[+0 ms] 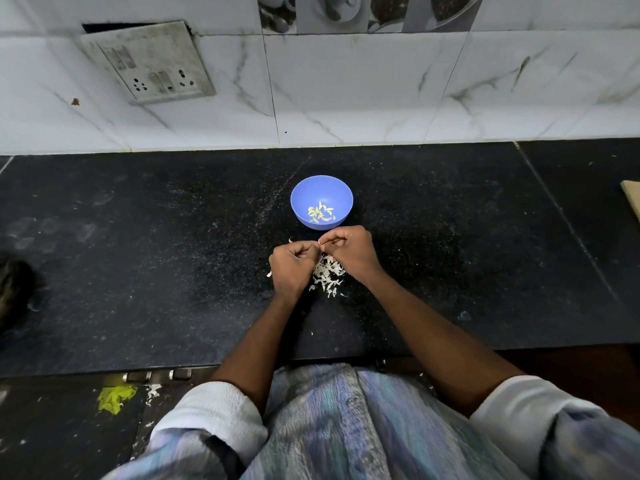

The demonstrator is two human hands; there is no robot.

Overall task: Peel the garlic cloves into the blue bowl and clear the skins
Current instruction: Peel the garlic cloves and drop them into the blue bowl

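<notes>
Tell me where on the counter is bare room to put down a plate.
Bare black counter lies left of the blue bowl, and also right of it. Crowded: before the bowl, where both hands work over the garlic skins.

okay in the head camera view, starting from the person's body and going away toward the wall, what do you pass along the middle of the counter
Counter front edge → pile of garlic skins → the hands, left and right, pinching together → blue bowl holding peeled cloves → tiled wall.

White rolled sleeves, blue-purple patterned garment, bare forearms
</notes>
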